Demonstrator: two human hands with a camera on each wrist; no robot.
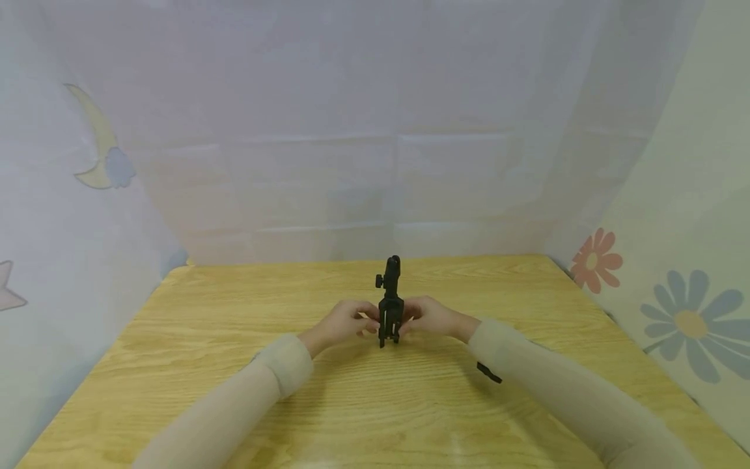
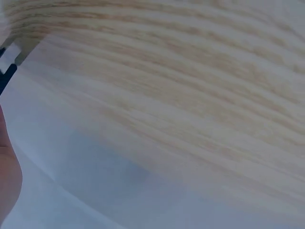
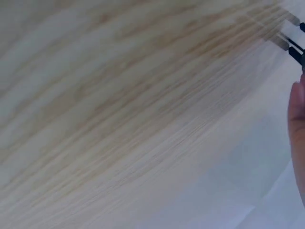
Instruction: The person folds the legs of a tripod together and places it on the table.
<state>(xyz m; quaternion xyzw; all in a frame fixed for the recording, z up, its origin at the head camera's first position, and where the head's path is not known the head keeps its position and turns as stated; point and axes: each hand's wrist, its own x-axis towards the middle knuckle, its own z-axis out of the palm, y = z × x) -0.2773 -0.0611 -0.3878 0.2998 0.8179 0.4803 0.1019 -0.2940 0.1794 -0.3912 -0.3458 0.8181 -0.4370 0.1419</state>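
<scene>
A small black tripod-like stand (image 1: pixel 391 306) with a side knob (image 1: pixel 379 281) and a forked lower end stands upright before me. My left hand (image 1: pixel 346 321) holds its left side low down, thumb and fingers bent toward the black part. From the other side my right hand (image 1: pixel 435 318) grips it at about the same height, fingertips partly hidden behind it. Only a black prong (image 2: pixel 6 78) and a bit of the hand show at the left wrist view's edge. Black prongs (image 3: pixel 296 55) close over the tabletop appear at the right edge of the right wrist view.
The wood-grain table (image 1: pixel 205 312) reaches back to a pale hanging cloth (image 1: pixel 305 163). Cloth with printed flowers (image 1: pixel 691 324) hangs on the right, and a moon print (image 1: pixel 96 140) is on the left. A black strap end (image 1: pixel 489 372) dangles under the right sleeve.
</scene>
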